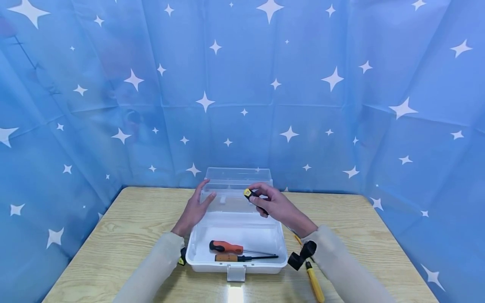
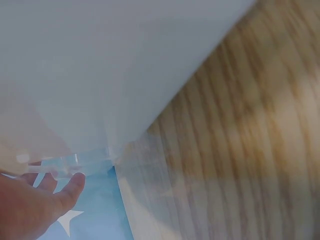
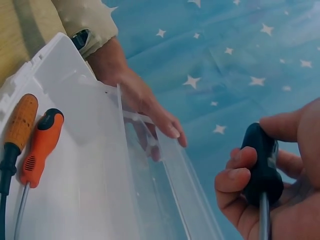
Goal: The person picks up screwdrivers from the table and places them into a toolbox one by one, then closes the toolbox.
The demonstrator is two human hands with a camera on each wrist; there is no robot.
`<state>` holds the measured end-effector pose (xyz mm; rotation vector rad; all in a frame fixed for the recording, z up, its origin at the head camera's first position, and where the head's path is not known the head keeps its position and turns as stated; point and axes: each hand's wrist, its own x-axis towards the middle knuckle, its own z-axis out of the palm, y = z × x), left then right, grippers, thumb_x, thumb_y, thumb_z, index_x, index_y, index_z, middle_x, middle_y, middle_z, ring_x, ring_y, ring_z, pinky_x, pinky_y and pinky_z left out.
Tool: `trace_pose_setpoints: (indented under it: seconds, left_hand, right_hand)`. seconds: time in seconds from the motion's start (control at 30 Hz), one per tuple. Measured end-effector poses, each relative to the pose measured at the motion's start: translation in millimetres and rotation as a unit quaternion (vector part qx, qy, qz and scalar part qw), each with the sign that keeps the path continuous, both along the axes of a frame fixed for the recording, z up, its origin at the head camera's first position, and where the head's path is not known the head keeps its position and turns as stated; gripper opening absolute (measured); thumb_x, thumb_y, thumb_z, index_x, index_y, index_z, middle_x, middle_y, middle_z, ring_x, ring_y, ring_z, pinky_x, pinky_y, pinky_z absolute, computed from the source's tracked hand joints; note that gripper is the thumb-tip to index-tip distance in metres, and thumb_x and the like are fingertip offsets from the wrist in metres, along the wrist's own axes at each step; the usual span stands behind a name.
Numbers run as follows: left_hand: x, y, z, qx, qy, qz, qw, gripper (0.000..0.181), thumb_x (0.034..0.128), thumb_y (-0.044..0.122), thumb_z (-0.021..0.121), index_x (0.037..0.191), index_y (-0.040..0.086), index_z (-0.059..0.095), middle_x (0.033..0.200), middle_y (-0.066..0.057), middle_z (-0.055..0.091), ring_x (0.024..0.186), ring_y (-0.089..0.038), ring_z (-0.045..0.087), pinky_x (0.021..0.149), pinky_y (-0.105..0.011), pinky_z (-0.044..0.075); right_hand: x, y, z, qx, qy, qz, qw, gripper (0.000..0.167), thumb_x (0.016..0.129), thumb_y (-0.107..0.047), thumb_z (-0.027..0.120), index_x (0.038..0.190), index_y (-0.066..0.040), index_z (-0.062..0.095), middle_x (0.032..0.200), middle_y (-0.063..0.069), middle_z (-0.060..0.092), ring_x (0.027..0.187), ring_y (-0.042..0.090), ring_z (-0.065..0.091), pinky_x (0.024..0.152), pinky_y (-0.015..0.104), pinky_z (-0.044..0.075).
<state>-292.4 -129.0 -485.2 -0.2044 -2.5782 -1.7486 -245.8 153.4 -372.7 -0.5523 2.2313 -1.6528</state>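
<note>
My right hand (image 1: 270, 203) holds a screwdriver (image 3: 261, 162) by its black handle, which has a yellow end, above the back of an open white toolbox (image 1: 212, 267). In the right wrist view its metal shank points down. My left hand (image 1: 192, 213) grips the left edge of the toolbox's clear raised lid (image 1: 238, 173), thumb on the near side and fingers around the edge. Inside the box lie an orange-red screwdriver (image 1: 229, 247) with a black end and a screwdriver with a brown wooden handle (image 1: 226, 257), side by side near the front wall.
A yellow-handled tool (image 1: 315, 283) lies on the wooden table (image 1: 147, 210) right of the box, with an orange item (image 1: 297, 239) behind it, partly covered by my right arm. A yellow-and-black object (image 1: 181, 257) shows beside my left sleeve. Blue star-patterned cloth (image 1: 242, 84) surrounds the table.
</note>
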Motion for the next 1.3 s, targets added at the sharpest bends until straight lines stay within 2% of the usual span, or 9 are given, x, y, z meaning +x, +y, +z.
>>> trace_pose_setpoints:
  seconds: [0.17,0.33,0.53,0.73,0.97,1.13,1.3]
  left_hand:
    - [-0.2,0.4,-0.1,0.004,-0.005,0.000,1.0000,0.072,0.0901,0.070,0.051,0.152,0.047,0.022,0.166,-0.001,0.016,0.146,-0.039,0.030,0.108,-0.067,0.034]
    - [-0.3,0.9,0.6,-0.001,0.000,0.006,1.0000,0.070,0.0926,0.067,0.052,0.152,0.045,0.023,0.166,-0.001,0.016,0.149,-0.038,0.023,0.110,-0.069,0.029]
    - [0.0,1.6,1.9,-0.004,-0.004,0.012,0.9999,0.070,0.0917,0.069,0.051,0.152,0.046,0.023,0.166,-0.001,0.015,0.150,-0.038,0.019,0.111,-0.069,0.026]
    - [0.0,1.5,1.5,-0.006,-0.005,0.013,0.9999,0.075,0.0870,0.075,0.049,0.152,0.046,0.023,0.166,-0.001,0.016,0.150,-0.037,0.021,0.110,-0.069,0.028]
    - [-1.3,1.8,1.4,-0.015,0.002,0.013,0.9998,0.067,0.0950,0.063,0.051,0.153,0.044,0.023,0.166,-0.001,0.015,0.150,-0.037,0.019,0.112,-0.070,0.023]
    - [-1.0,1.7,2.1,-0.018,0.002,0.014,0.9997,0.069,0.0937,0.066,0.051,0.153,0.044,0.023,0.166,-0.001,0.016,0.150,-0.037,0.018,0.112,-0.070,0.022]
    - [-2.0,0.7,0.8,-0.017,0.008,0.013,0.9997,0.069,0.0944,0.064,0.051,0.154,0.042,0.023,0.166,-0.002,0.017,0.151,-0.037,0.018,0.112,-0.071,0.020]
  right_hand:
    - [0.8,-4,-2.2,0.010,0.004,0.019,0.9998,0.032,0.104,-0.022,0.054,0.135,-0.015,0.052,0.092,0.010,0.055,0.061,0.020,0.047,0.053,0.027,0.042]
    - [2.6,-9,-3.5,0.015,0.006,0.035,0.9993,0.032,0.104,-0.021,0.053,0.135,-0.014,0.053,0.083,0.012,0.054,0.060,0.020,0.046,0.053,0.027,0.042]
    - [5.0,-17,-5.0,0.024,0.012,0.053,0.9983,0.030,0.104,-0.018,0.054,0.133,-0.012,0.054,0.092,0.012,0.056,0.059,0.018,0.047,0.054,0.027,0.044]
    - [6.2,-26,-8.2,0.031,0.011,0.065,0.9974,0.027,0.103,-0.019,0.055,0.130,-0.016,0.056,0.096,0.010,0.057,0.057,0.016,0.047,0.053,0.027,0.045]
    - [8.7,-38,-12.2,0.043,0.014,0.088,0.9951,0.028,0.103,-0.020,0.056,0.131,-0.018,0.057,0.098,0.010,0.058,0.057,0.016,0.047,0.053,0.027,0.043]
    - [11.6,-47,-16.0,0.055,0.017,0.097,0.9936,0.029,0.102,-0.019,0.057,0.131,-0.018,0.057,0.100,0.013,0.058,0.057,0.016,0.048,0.054,0.028,0.043]
    - [13.3,-54,-19.8,0.064,0.025,0.112,0.9913,0.029,0.102,-0.020,0.057,0.131,-0.018,0.058,0.095,0.010,0.058,0.057,0.017,0.049,0.053,0.028,0.043]
